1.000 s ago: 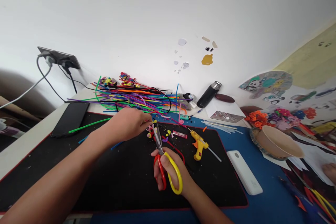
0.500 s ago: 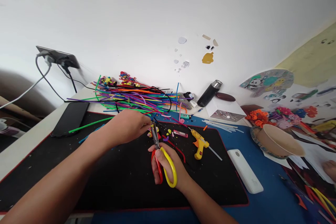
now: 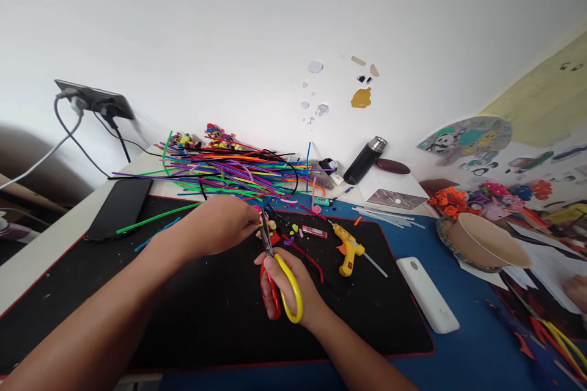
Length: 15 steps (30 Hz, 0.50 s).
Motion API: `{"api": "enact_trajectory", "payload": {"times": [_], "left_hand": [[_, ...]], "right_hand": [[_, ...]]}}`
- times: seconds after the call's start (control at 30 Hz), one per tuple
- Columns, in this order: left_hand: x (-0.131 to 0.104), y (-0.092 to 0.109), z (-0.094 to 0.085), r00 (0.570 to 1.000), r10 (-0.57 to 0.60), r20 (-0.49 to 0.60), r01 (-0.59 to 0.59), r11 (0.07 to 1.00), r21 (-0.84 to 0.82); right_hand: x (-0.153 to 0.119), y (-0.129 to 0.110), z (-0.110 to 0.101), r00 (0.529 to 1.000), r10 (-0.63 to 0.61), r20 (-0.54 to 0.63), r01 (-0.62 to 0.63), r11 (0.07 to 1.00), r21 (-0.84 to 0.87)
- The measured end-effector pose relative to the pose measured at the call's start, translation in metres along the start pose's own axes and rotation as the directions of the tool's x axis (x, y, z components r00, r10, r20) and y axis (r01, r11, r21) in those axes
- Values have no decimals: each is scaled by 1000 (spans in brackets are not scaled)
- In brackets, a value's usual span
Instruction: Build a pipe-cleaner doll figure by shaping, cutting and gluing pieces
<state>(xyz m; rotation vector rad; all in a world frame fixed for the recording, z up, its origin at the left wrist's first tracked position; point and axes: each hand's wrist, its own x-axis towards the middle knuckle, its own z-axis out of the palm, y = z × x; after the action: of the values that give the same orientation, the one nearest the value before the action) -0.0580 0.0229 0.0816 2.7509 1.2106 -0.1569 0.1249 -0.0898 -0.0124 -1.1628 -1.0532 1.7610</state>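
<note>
My right hand grips a pair of scissors, with one red and one yellow handle loop and the blades pointing away from me. My left hand is closed in a pinch beside the blade tips; what sits between its fingertips is too small to make out. Just behind the blades lies a small multicoloured piece in yellow, pink and red, partly covered by the scissors. Small yellow and purple scraps and a bent red pipe cleaner rest to its right on the black mat.
A heap of pipe cleaners runs along the wall. The yellow glue gun and a white power bank lie to the right. A phone is at left. Behind stands a black flask; a bowl sits far right.
Both hands and the scissors have shifted slightly left in view, as has the whole scene. More of the multicoloured piece shows behind the blades. Both grips look the same.
</note>
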Motion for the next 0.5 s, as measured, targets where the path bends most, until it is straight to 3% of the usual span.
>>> {"api": "enact_trajectory", "payload": {"times": [0.3, 0.5], "left_hand": [[-3, 0, -1, 1000, 9, 20, -9, 1000, -13], [-4, 3, -5, 994, 15, 109, -12, 999, -30]], "right_hand": [[-3, 5, 0, 998, 48, 35, -48, 999, 9], [-1, 20, 4, 993, 89, 75, -92, 995, 29]]}}
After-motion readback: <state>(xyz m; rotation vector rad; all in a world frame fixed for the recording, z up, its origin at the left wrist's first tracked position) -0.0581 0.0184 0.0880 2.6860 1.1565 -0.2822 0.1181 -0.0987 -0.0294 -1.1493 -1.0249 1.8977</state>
